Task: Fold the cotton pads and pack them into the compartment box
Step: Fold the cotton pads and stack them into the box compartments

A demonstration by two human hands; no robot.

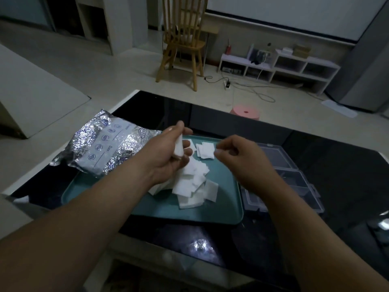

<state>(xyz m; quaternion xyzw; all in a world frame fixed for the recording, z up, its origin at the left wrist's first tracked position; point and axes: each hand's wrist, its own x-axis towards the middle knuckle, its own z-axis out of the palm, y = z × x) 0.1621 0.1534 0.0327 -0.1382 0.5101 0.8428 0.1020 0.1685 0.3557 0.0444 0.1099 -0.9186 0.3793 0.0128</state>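
Left hand grips a cotton pad above the tray, centre frame.
We see its fingers curled round that white pad, and right under it the loose pile of cotton pads lies on the teal tray. The right hand hovers just right of a few flat pads, fingers curled; we can't tell whether they pinch one. The clear compartment box sits against the tray's right edge, lid open. A crinkled foil bag overlaps the tray's left corner on the black table.
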